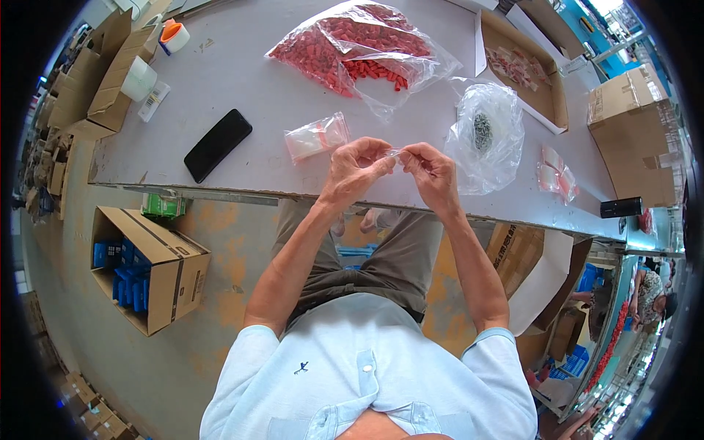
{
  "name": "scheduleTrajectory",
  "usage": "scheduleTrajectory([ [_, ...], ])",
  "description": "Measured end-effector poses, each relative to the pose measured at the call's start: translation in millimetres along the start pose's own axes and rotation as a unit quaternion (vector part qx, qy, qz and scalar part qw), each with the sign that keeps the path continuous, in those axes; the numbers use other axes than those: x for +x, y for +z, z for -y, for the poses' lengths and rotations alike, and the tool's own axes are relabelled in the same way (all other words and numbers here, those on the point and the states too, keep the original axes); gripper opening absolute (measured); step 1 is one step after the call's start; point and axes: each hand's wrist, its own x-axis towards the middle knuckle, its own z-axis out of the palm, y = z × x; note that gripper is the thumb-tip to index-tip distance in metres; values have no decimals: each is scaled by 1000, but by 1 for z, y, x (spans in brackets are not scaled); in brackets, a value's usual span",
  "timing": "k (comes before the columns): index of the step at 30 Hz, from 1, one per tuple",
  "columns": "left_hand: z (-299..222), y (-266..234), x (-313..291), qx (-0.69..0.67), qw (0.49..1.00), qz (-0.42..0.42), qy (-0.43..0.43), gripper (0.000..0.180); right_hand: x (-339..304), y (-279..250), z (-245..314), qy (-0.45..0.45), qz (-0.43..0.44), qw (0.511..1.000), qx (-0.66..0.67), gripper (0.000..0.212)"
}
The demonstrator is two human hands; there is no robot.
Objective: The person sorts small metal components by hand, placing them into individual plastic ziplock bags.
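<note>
Over the table's near edge, my left hand (359, 167) and my right hand (431, 170) meet with fingertips pinched on a small clear plastic bag (397, 152). Mostly hidden by the fingers, the bag's contents cannot be made out. Just beyond my left hand lies a bundle of small flat clear bags (317, 138) with red edges. To the right of my right hand sits an open clear bag (484, 158) holding a heap of small dark screws (482, 130). Farther back, a large clear bag (367, 45) is full of red plastic wall plugs (378, 72).
A black phone (218, 145) lies at left, near an open cardboard box (110, 81) and a tape roll (174, 37). At back right, a shallow carton (559, 110) holds small filled packets (517, 67). A closed carton (634, 139) and a black object (621, 207) stand at right.
</note>
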Motion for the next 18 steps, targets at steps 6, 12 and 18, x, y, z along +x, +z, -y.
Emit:
scheduleTrajectory([
  [6,6,-3,1,-22,1000,2,13,13,1,-2,5,46,10,998,52,13],
  [12,2,-1,-1,-29,1000,4,5,11,0,-4,9,66,38,997,21,11],
  [18,5,-2,0,-2,1000,10,12,11,-2,-3,13,50,49,998,9,14],
])
